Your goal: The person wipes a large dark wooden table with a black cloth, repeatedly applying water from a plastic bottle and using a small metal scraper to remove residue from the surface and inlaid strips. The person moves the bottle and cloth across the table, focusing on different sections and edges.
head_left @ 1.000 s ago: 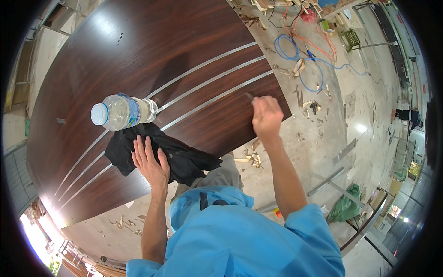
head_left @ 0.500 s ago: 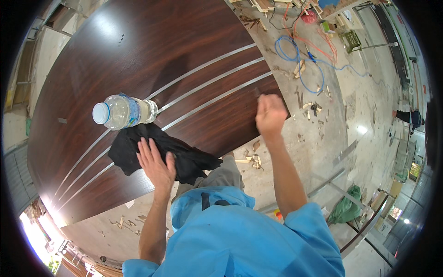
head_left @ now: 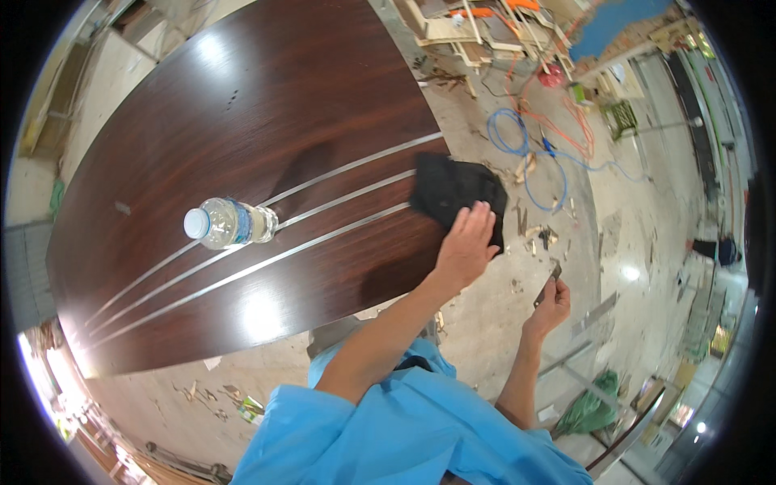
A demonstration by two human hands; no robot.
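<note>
My left hand (head_left: 467, 246) lies with stretched fingers on a black cloth (head_left: 457, 192), pressing it against the right end of a dark red-brown wood panel (head_left: 267, 105). Part of the cloth hangs over the panel's edge. Three pale metal strips (head_left: 343, 174) curve across the wood and run under the cloth. Off the panel's right edge, my right hand (head_left: 551, 311) is closed on a small flat dark piece (head_left: 548, 281), pinched between thumb and fingers; its exact kind cannot be made out. A clear plastic bottle (head_left: 234, 224) with a white cap stands on the strips, left of my hands.
A coiled blue hose (head_left: 505, 129) and an orange hose (head_left: 578, 121) lie on the floor (head_left: 598, 242) to the right, among wood scraps. Stacked timber pieces (head_left: 461, 36) are beyond. A green bag (head_left: 590, 404) sits at lower right, and a person (head_left: 715, 252) is at far right.
My left hand has slid the black cloth from beside the bottle to the panel's right end. My right hand has moved off the panel, towards me and to the right.
</note>
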